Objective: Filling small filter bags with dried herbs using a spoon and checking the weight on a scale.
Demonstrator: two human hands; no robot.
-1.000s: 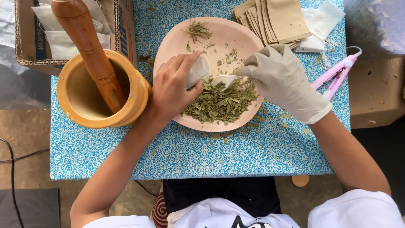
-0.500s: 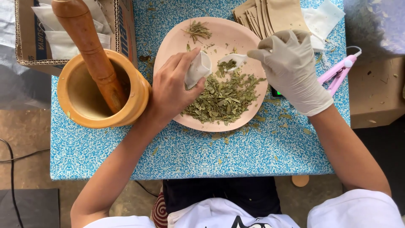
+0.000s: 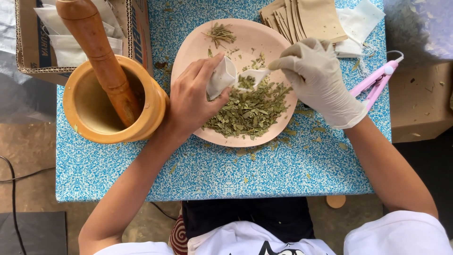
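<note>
The bare left hand (image 3: 191, 101) pinches a small white filter bag (image 3: 221, 77) open between thumb and fingers, just above the heap of dried green leaves (image 3: 250, 111) on the pink plate (image 3: 278, 47). To its right the gloved right hand (image 3: 318, 82) grips a white spoon (image 3: 252, 75), its bowl at the bag's mouth. Left of the bare hand stands a wooden mortar (image 3: 94, 127) with its pestle (image 3: 96, 52); beyond the gloved hand lie brown paper sachets (image 3: 311, 19).

Brown cardboard box (image 3: 137, 35) with blue print at far left; stacked tan paper pouches (image 3: 306, 21) beyond the plate.
</note>
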